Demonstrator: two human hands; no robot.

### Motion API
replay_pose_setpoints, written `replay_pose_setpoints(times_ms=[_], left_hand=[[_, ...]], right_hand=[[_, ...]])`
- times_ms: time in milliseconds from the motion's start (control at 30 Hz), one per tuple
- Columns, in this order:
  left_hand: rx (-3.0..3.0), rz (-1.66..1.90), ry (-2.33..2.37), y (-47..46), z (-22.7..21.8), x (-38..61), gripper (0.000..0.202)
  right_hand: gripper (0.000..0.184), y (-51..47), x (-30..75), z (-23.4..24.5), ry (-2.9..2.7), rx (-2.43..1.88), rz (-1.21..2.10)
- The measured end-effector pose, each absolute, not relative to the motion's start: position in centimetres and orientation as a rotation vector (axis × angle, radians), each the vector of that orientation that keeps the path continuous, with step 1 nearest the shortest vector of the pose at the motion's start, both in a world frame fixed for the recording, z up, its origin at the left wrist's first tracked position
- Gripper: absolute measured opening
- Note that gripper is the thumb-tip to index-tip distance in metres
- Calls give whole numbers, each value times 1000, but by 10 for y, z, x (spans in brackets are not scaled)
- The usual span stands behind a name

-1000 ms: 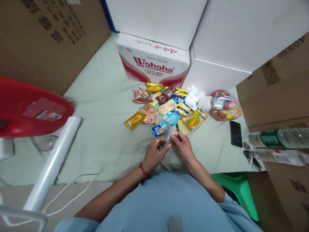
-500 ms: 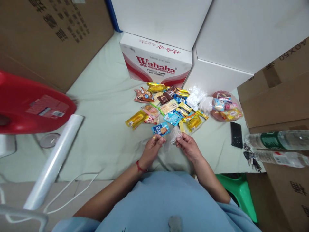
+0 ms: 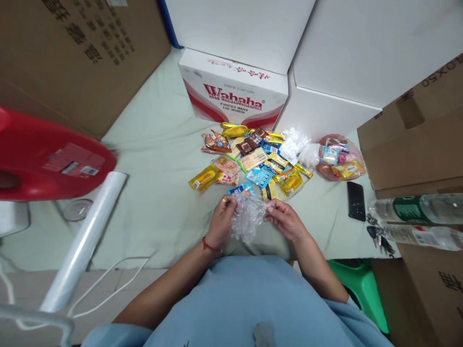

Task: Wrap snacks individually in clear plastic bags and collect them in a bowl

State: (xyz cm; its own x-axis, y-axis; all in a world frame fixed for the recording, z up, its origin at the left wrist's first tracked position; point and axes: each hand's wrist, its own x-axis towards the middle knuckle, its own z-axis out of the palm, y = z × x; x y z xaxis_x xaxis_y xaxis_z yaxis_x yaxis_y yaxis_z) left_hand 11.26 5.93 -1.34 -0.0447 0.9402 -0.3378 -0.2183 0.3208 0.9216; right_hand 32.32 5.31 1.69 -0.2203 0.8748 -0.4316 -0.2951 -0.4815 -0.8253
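A clear, crinkled plastic bag (image 3: 248,219) is stretched between my two hands, just above the table's front part. My left hand (image 3: 222,217) pinches its left edge between thumb and fingers. At the opposite edge, my right hand (image 3: 285,219) has the bag in a pinch too. Right behind the bag lies a blue snack packet (image 3: 241,188), partly covered by it. A loose pile of wrapped snacks spreads further back, with a chocolate-brown packet (image 3: 252,140), a pale green-edged packet (image 3: 253,159) and yellow packets (image 3: 204,178) among them.
More bunched clear bags (image 3: 293,144) lie behind the pile, beside a filled snack bag (image 3: 342,159). At right are a phone (image 3: 356,201), keys (image 3: 379,241) and two bottles (image 3: 415,209). A Wahaha carton (image 3: 235,96) stands behind; a red jug (image 3: 54,159) and plastic roll (image 3: 85,241) are left.
The bag was bunched up in my right hand; now it is spread wider, with my left hand gripping it as well. My left hand has shifted slightly left.
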Motion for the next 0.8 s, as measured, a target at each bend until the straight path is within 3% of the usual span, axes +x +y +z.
replay_pose_setpoints(times_ms=[300, 467, 600, 700, 800], left_hand=[[878, 1027, 1347, 61, -11, 110, 47], [914, 992, 1345, 60, -11, 110, 45], [967, 1016, 1345, 58, -12, 111, 42], [1154, 1195, 1492, 54, -3, 108, 50], [1374, 1222, 1516, 46, 15, 106, 22]], right_hand=[[39, 51, 338, 2, -461, -1151, 1846], [51, 52, 336, -4, -403, -1163, 1847], [40, 52, 331, 1, -517, -1218, 1847], [38, 52, 326, 9, -532, -1200, 1844], [37, 52, 322, 15, -513, -1160, 1821]])
